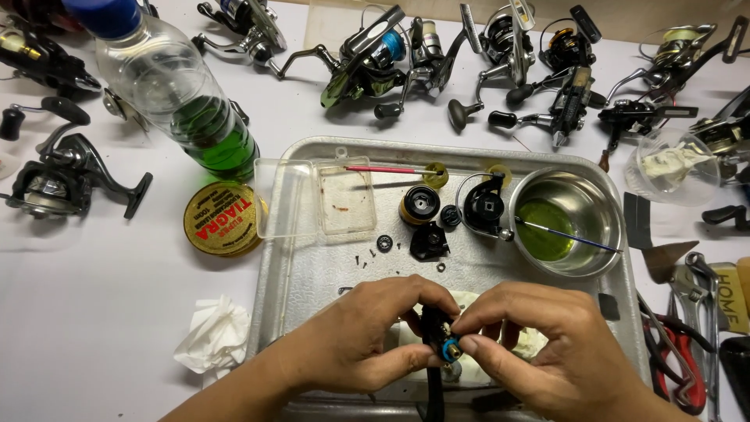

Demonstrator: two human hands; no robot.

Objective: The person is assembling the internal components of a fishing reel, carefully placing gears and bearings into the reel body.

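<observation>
Over the near part of a metal tray point(312, 270), my left hand point(367, 340) grips a black fishing reel body point(432, 322). My right hand point(551, 352) pinches a small blue-ringed part point(451, 349) on that body with thumb and forefinger. A white cloth point(527, 342) lies under both hands. Further back on the tray sit a black spool point(419, 205), a black rotor with bail wire point(484, 207), a dark side plate point(429, 242) and small screws and washers point(384, 244).
A steel bowl of green liquid point(564, 223) with a thin brush stands at the tray's right. A clear open plastic box point(316, 195), a round gold tin point(223, 219) and a bottle of green liquid point(176, 90) are left. Several reels line the back; pliers and tools point(687, 336) lie right; crumpled tissue point(215, 334) left.
</observation>
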